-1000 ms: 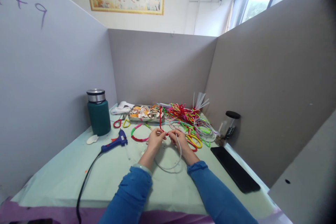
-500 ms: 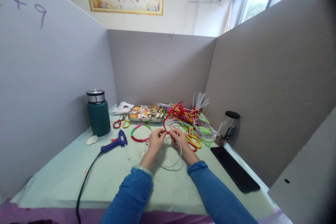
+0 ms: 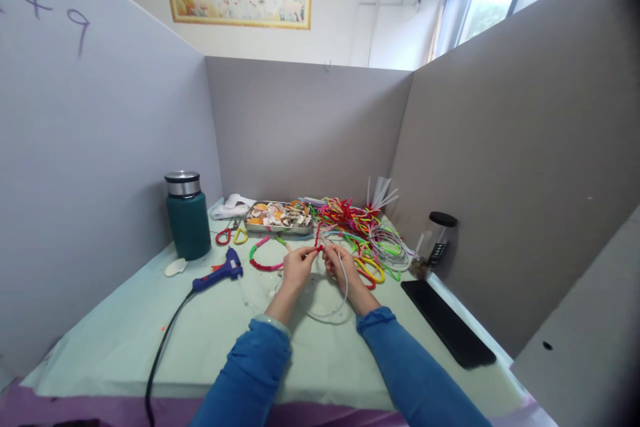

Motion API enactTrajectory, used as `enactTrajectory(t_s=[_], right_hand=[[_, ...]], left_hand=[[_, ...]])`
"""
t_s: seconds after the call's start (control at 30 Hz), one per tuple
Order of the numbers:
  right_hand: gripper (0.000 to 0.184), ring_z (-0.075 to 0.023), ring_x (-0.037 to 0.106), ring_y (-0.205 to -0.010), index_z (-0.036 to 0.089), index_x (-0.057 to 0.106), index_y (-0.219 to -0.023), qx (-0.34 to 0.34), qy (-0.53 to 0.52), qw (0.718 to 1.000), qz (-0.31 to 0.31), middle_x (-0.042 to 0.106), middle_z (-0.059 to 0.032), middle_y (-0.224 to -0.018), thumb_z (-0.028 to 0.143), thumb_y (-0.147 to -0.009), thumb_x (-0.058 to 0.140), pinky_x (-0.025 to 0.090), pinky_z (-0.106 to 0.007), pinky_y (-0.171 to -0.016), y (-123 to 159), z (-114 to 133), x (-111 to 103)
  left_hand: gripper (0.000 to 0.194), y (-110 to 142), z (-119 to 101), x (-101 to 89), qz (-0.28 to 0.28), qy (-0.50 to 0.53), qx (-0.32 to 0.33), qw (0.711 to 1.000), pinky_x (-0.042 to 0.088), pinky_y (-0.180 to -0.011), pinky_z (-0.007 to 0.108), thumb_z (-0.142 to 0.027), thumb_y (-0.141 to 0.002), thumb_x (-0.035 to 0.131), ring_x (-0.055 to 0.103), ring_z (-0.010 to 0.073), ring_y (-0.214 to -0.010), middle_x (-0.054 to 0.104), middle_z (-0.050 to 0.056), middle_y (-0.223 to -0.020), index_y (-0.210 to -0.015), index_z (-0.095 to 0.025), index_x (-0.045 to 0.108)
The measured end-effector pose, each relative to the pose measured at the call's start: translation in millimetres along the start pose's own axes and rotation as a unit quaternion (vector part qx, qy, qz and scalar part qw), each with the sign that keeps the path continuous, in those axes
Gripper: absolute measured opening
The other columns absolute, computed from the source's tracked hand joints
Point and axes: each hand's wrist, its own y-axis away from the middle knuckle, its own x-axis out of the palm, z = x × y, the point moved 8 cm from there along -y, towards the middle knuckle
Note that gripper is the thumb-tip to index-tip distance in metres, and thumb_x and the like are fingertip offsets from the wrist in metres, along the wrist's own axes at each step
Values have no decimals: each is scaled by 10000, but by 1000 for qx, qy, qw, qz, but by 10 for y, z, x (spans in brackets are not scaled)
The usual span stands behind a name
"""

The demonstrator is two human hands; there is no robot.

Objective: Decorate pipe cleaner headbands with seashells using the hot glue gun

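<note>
My left hand and my right hand meet over the middle of the table, both closed in pinches. Between the fingertips runs a red pipe cleaner, its free end standing up beyond them. A short red stretch of it is wrapped where the fingers meet. From my right hand a pale grey wire ring hangs in a loop down toward the tabletop. Just left of my left hand lies a ring wrapped in pink, green and red. Fingertips partly hide where wire and pipe cleaner join.
A blue glue gun with a black cord lies left, near a green bottle and a white spoon. Behind are a shell tray, scissors and a pipe cleaner heap. Rightward lie yellow-and-red rings and a black slab.
The red pipe cleaner's free end swung rightward, and its visible upright part is now shorter. The wire loop shifted slightly right and up. Both hands stay pinched close together.
</note>
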Motion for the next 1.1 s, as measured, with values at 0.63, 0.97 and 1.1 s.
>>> enactTrajectory(t_s=[0.63,0.97,1.1], right_hand=[[402,-93,418,-453,180,619,-753,8,88,995,40,555,10,-614,581,-726,624,292,-222,-414,33,-29,89],[343,-88,336,-456,187,538,-662,-24,56,998,-7,423,62,-511,502,-699,668,239,-226,-440,63,102,29],[333,-86,321,-453,191,531,-663,-22,58,998,-4,418,65,-514,497,-702,656,234,-231,-448,82,130,57]], left_hand=[[405,75,64,96,45,303,-140,941,146,-397,193,-388,-549,789,307,31,-388,516,-29,-486,-803,-85,699],[327,102,151,164,64,307,-182,932,163,-352,174,-354,-581,775,326,22,-395,622,35,-633,-723,-93,639],[282,120,171,196,77,312,-193,927,154,-348,160,-314,-612,758,345,25,-403,597,21,-616,-717,-98,609]])
